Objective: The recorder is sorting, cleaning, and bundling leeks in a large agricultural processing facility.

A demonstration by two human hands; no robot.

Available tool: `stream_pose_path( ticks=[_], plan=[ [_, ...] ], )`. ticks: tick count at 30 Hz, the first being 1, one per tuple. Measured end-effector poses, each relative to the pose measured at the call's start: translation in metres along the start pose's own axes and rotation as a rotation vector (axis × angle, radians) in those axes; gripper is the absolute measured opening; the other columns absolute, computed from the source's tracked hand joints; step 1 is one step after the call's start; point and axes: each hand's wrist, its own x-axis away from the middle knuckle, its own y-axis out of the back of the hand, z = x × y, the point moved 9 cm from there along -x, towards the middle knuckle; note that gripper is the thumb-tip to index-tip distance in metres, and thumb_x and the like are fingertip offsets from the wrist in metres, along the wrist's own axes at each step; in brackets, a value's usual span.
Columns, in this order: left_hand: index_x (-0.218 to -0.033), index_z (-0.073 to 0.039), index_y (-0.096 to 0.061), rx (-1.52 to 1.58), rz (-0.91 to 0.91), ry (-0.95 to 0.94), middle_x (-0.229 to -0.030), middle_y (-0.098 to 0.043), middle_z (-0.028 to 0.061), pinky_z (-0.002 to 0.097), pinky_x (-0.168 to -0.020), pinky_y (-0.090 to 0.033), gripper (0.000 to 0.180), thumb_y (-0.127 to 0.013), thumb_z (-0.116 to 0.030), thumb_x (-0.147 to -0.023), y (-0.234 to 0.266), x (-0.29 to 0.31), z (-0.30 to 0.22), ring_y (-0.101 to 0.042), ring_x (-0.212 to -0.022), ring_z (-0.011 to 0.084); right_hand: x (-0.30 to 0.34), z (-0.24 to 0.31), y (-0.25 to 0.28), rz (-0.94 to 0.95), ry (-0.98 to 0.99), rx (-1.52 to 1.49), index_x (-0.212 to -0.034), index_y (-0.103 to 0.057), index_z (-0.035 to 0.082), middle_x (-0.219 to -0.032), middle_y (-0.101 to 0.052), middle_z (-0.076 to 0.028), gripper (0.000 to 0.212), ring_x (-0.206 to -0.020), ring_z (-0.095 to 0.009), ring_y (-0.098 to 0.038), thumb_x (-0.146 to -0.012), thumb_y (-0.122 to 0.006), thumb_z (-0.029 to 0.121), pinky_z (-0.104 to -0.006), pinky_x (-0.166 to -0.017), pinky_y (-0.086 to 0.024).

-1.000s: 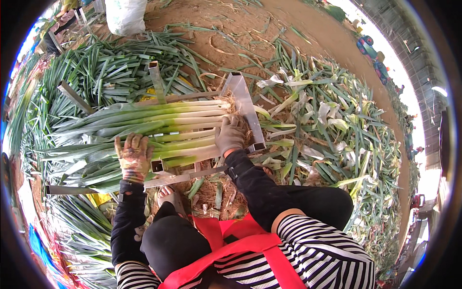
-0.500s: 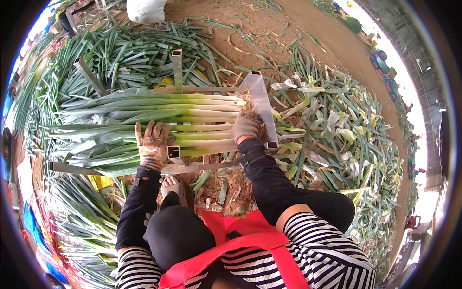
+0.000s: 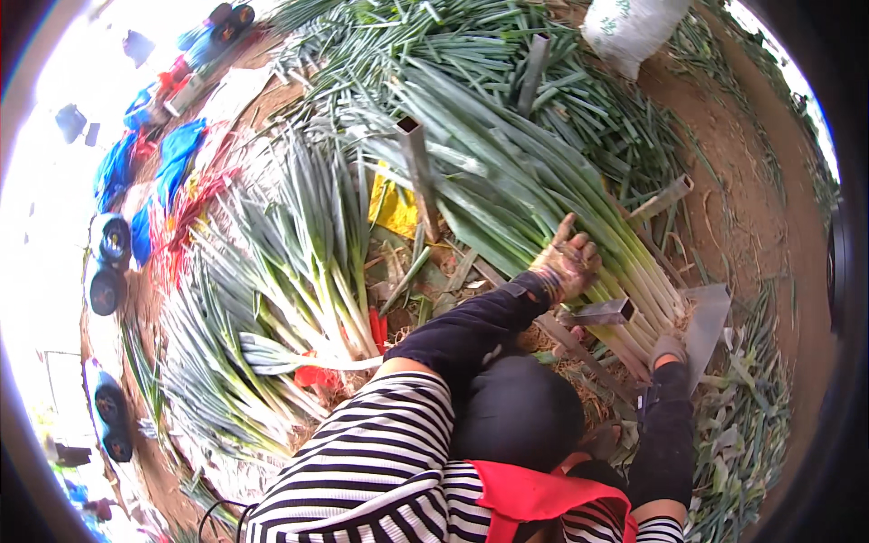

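A bundle of leeks (image 3: 529, 185) lies slantwise in a metal rack, green leaves toward the far left and white root ends toward the near right. My left hand (image 3: 568, 261), in a soiled glove, rests on the leeks about halfway along, index finger stretched out and the others bent. Down at the root ends is my right hand (image 3: 668, 348) in a grey glove, beside the rack's flat end plate (image 3: 709, 326); its fingers are mostly hidden. A square metal post (image 3: 605, 312) of the rack stands just below my left hand.
More leeks (image 3: 308, 244) lie at the left, near red ties (image 3: 195, 208) and blue bundles (image 3: 181, 158). Cut green leaves (image 3: 434, 36) are heaped behind the rack. A white sack (image 3: 634, 32) stands at the far right; trimmings (image 3: 742, 434) cover the ground at the near right.
The view has swung left, so the rack and leeks now appear farther right and slanted. My left hand has gone from spread fingers to one stretched finger. My right hand stays at the root ends.
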Motion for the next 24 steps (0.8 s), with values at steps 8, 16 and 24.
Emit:
stream_pose_path(
  ticks=[8, 16, 24],
  plan=[
    [-0.091, -0.019, -0.055, -0.024, -0.005, -0.033, -0.096, -0.048, 0.0025, 0.0606, -0.116, -0.010, 0.020, -0.052, -0.035, -0.079, -0.009, -0.015, -0.013, -0.047, -0.108, 0.0201, -0.046, -0.039, -0.031, -0.105, 0.021, 0.157, -0.110, -0.070, 0.008, -0.117, -0.066, -0.016, 0.024, -0.110, -0.029, -0.064, -0.089, -0.059, 0.013, -0.0421, -0.087, -0.053],
    [-0.089, -0.020, -0.056, -0.014, -0.073, -0.034, -0.094, -0.049, 0.0011, 0.0609, -0.116, -0.011, 0.017, -0.053, -0.033, -0.078, -0.005, -0.014, -0.013, -0.048, -0.106, 0.0211, -0.045, -0.032, -0.023, -0.254, 0.157, -0.092, -0.095, -0.072, 0.003, -0.100, -0.069, -0.020, 0.018, -0.100, -0.036, -0.066, -0.083, -0.063, 0.013, -0.0419, -0.086, -0.053],
    [-0.101, -0.020, -0.068, 0.033, 0.193, -0.010, -0.112, -0.061, 0.0011, 0.0636, -0.116, -0.009, 0.029, -0.052, -0.035, -0.083, -0.009, -0.014, -0.011, -0.051, -0.116, 0.0234, -0.012, -0.031, -0.016, -0.241, -0.069, -0.116, -0.111, -0.066, 0.006, -0.119, -0.063, -0.019, 0.029, -0.112, -0.037, -0.061, -0.085, -0.060, 0.018, -0.0448, -0.092, -0.050]
  ],
)
